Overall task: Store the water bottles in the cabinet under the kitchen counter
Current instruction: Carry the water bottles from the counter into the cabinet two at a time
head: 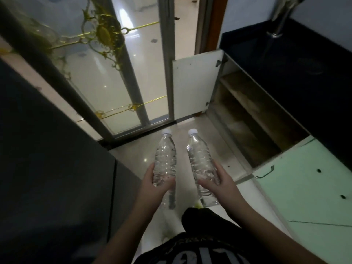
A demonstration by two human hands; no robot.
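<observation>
I hold two clear plastic water bottles with white caps over the floor, caps pointing away from me. My left hand (155, 184) grips the left bottle (165, 155) around its lower half. My right hand (219, 182) grips the right bottle (200, 157) the same way. To the right, the cabinet (245, 115) under the dark kitchen counter (297, 69) stands with its white door (196, 86) swung wide. Inside it I see a bare, stained shelf and bottom.
A shut pale green cabinet door (304, 187) with a metal handle lies at my right. A dark appliance or wall (47, 159) fills the left. Ahead is a glass sliding door (114, 73) with gold trim. Glossy tiled floor (133, 159) runs between them.
</observation>
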